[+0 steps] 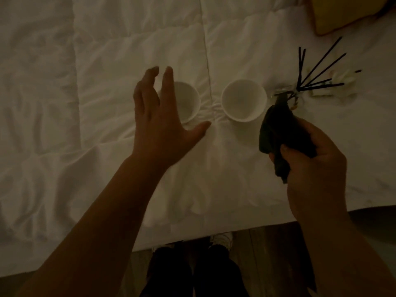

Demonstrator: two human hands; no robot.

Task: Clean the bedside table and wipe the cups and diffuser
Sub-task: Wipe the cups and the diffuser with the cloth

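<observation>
Two white cups stand upright on a white quilted bed cover. My left hand [158, 121] hovers with fingers spread just above and partly in front of the left cup [186, 101]. The right cup [244, 99] stands free. To its right is a reed diffuser [289, 95] with several thin black sticks fanning out up and right; its glass body is partly hidden behind a dark cloth [280, 133]. My right hand [315, 159] grips that bunched cloth, whose upper tip overlaps the diffuser base.
The white bed cover [107, 146] fills most of the view; its near edge runs along the bottom, above a wooden floor, my dark trousers and white shoes [220, 239]. A yellow cushion [342, 13] lies at the top right. Small pale items [340, 82] lie beside the diffuser.
</observation>
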